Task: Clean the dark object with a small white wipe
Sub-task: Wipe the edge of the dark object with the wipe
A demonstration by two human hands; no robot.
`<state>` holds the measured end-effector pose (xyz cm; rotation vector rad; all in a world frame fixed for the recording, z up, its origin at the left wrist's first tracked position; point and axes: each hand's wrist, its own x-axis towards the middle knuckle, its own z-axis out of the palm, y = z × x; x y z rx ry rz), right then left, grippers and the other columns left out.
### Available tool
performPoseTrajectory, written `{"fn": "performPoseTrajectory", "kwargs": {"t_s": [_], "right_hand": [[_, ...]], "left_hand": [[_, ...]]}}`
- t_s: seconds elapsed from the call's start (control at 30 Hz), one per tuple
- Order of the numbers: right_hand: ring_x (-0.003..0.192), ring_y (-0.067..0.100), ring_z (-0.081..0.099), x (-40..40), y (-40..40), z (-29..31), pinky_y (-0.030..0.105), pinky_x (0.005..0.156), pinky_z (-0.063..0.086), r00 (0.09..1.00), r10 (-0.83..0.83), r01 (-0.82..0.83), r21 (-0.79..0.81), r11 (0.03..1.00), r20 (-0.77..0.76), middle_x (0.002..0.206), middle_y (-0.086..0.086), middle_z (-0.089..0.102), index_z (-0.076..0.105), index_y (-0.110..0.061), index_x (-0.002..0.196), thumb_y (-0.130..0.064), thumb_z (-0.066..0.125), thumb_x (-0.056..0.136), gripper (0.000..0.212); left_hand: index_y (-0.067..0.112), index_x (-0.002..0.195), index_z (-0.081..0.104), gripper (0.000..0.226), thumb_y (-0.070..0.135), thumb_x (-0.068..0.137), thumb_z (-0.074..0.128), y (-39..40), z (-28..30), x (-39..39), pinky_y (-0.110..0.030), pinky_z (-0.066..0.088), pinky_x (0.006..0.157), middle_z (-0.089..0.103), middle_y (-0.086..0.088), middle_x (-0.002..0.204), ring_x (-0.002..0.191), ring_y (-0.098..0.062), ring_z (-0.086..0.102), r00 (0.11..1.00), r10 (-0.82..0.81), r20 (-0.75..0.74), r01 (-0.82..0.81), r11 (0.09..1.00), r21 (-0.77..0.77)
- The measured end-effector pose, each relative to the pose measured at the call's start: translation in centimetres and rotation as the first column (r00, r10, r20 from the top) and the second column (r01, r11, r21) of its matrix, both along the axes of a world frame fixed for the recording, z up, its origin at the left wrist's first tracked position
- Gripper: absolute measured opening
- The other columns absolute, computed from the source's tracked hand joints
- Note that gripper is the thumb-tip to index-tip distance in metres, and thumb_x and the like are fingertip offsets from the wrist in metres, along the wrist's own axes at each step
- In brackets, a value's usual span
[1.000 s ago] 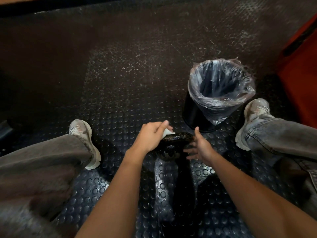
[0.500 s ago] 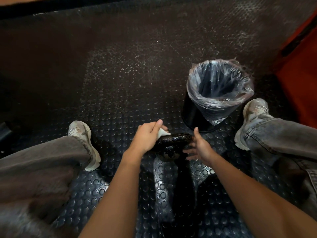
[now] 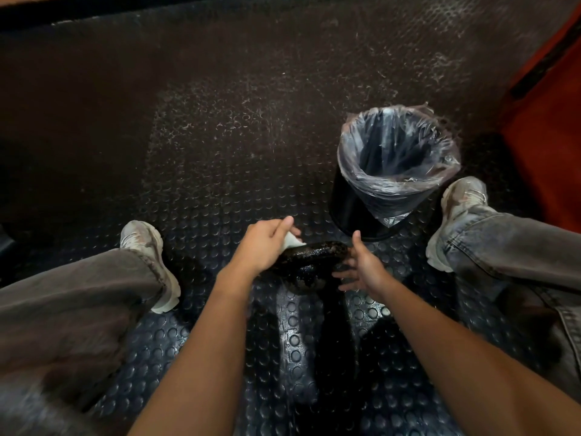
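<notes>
A dark, rough-surfaced rounded object (image 3: 312,264) stands on the studded floor between my legs, with a dark stem running down toward me. My left hand (image 3: 262,245) presses a small white wipe (image 3: 291,240) against the object's upper left side; only a corner of the wipe shows under my fingers. My right hand (image 3: 361,267) rests against the object's right end with thumb up and fingers spread, steadying it.
A black waste bin (image 3: 349,202) lined with a clear plastic bag (image 3: 396,149) stands just behind the object to the right. My two shoes (image 3: 147,247) (image 3: 456,209) and jeans flank the spot. An orange surface (image 3: 547,146) rises at the far right.
My left hand with the wipe has slid slightly left and toward me along the object's top. The right hand stays against its right end.
</notes>
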<state>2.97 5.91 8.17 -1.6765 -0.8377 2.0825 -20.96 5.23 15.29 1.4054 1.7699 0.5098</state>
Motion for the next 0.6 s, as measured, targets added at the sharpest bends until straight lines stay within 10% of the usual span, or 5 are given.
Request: {"fn": "performPoseTrajectory", "kwargs": {"t_s": [0.27, 0.43, 0.6], "right_hand": [[0.112, 0.032, 0.067, -0.1, -0.1, 0.1, 0.056, 0.093, 0.055, 1.0, -0.001, 0.001, 0.006, 1.0, 0.0, 0.142, 0.009, 0.058, 0.044, -0.025, 0.151, -0.09, 0.025, 0.077, 0.1], [0.11, 0.03, 0.068, 0.2, 0.0, -0.1, 0.048, 0.08, 0.06, 1.0, 0.01, -0.01, -0.001, 1.0, -0.006, 0.15, 0.012, 0.05, 0.036, -0.027, 0.155, -0.101, 0.032, 0.063, 0.118], [0.112, 0.032, 0.067, 0.0, -0.1, 0.1, 0.05, 0.083, 0.059, 1.0, -0.009, 0.009, 0.023, 1.0, -0.009, 0.155, 0.015, 0.042, 0.027, -0.026, 0.159, -0.087, 0.026, 0.083, 0.097]], "left_hand": [[0.03, 0.097, 0.079, 0.048, 0.056, 0.103, 0.04, 2.4, -0.5, 3.6, -0.033, 0.05, 0.092, 0.076, 0.008, 0.093, 0.094, -0.009, 0.067, 0.989, -0.149, 0.011, 0.149, 0.982, -0.119], [0.027, 0.096, 0.079, 0.047, 0.052, 0.104, 0.041, -0.1, 0.5, 1.6, -0.018, 0.047, 0.086, 0.077, 0.015, 0.089, 0.089, 0.002, 0.069, 0.985, 0.036, 0.168, -0.032, 0.999, -0.027], [0.027, 0.095, 0.078, 0.051, 0.055, 0.104, 0.036, 1.0, -0.2, 0.2, -0.039, 0.049, 0.095, 0.074, 0.001, 0.098, 0.103, -0.019, 0.063, 0.991, -0.018, -0.135, -0.004, 0.987, -0.161]]}}
